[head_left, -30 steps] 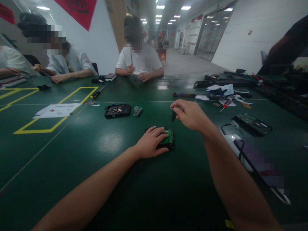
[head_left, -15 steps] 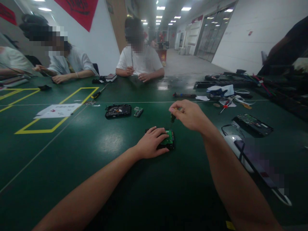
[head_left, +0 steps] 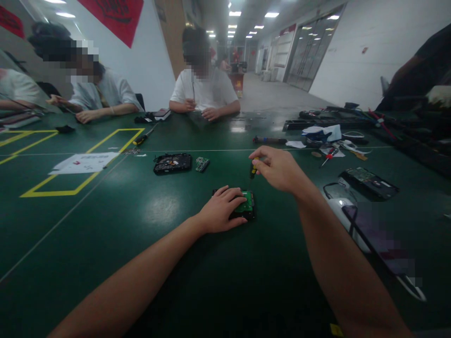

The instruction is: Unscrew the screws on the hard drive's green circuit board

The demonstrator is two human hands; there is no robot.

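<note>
Green-topped rectangular drive (head_left: 249, 203) lies beneath spread left hand (head_left: 223, 209); right hand (head_left: 276, 168) pinches screwdriver (head_left: 252, 171).

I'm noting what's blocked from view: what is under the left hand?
Under the left hand is a black drive. Its right end shows, with part of a green board. The hand covers most of the rest, so details there cannot be seen.

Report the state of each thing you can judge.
Near drive: flat, circuit side up.
Left hand: resting on that drive.
Held screwdriver: roughly upright, tip unclear.
Right hand: gripping that screwdriver.
Left drive: lying flat, untouched.
Loose board: lying beside left drive.
Right drive: flat, circuit side up.
Red screwdriver: lying down.
</note>
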